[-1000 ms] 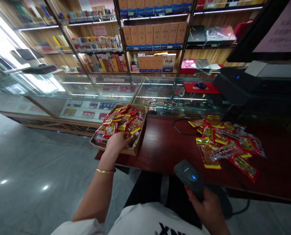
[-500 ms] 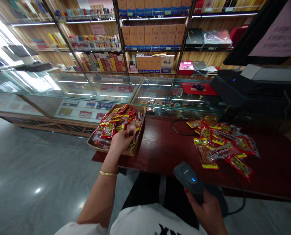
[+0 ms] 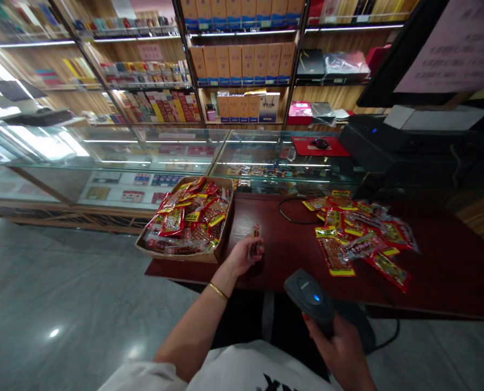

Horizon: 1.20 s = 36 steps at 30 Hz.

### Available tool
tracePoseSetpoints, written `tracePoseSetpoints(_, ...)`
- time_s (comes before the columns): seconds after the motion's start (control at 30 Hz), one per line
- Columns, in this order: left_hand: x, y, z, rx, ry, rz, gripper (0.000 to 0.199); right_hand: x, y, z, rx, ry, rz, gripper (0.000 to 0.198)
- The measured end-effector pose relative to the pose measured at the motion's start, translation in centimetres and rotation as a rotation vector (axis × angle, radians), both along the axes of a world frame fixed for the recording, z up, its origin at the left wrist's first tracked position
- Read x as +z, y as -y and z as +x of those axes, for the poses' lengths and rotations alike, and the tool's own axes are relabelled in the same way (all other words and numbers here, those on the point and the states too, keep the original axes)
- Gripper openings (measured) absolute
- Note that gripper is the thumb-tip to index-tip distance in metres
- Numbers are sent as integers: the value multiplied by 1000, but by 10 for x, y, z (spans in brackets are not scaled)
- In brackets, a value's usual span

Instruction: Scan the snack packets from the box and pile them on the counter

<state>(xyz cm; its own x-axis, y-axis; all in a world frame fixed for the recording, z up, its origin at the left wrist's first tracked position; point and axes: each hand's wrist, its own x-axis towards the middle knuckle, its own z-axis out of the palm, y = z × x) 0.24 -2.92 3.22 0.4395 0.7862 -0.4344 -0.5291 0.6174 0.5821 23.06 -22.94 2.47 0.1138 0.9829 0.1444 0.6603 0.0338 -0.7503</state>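
My left hand point(image 3: 242, 255) is closed around a small snack packet point(image 3: 255, 239), held over the dark red counter to the right of the box. Most of that packet is hidden by my fingers. The open cardboard box point(image 3: 221, 255) is heaped with red and yellow snack packets point(image 3: 172, 222). My right hand point(image 3: 342, 345) grips a dark grey barcode scanner point(image 3: 310, 297) by its handle near the counter's front edge; a blue light glows on its top. Farther right, a loose pile of snack packets point(image 3: 335, 254) lies on the counter.
The dark red counter point(image 3: 278, 260) meets a glass display case point(image 3: 262, 146) behind it. A black cable point(image 3: 286, 217) curls near the pile. On the right are a monitor point(image 3: 441, 54) and a black printer-like machine point(image 3: 388, 146). A mouse point(image 3: 320, 143) rests on a red mat.
My left hand has lifted a snack packet out of the box and moved right, over the counter. My right hand still holds the scanner in nearly the same place. The view has shifted slightly.
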Motion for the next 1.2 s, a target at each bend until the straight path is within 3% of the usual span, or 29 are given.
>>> tracePoseSetpoints(0.1, -15, -8, -8, -38, 4, 26, 27, -2, 2, 4, -25, 6, -19, 43)
tracePoseSetpoints(0.3, -16, -9, -10, -129, 30, 100, 51, 7, -6, -3, 26, -43, -18, 40)
tracePoseSetpoints(0.47, -21, -7, -7, -129, -76, 91, 51, 10, -9, -12, 46, -86, -85, 39)
tracePoseSetpoints(0.67, -27, -10, -6, -119, -27, 115, 41, 1, -4, -10, 121, -132, -196, 41)
tracePoseSetpoints(0.97, -19, -9, -9, -151, -8, 56, 42, 4, -9, -12, 111, -135, -185, 39)
tracePoseSetpoints(1.1, -20, -10, -6, -34, 7, 36, 43, 8, -12, -14, 63, -167, -106, 36)
tracePoseSetpoints(1.2, -25, -14, 13, 91, -57, -50, 39, 4, -12, -12, -45, -171, -20, 33)
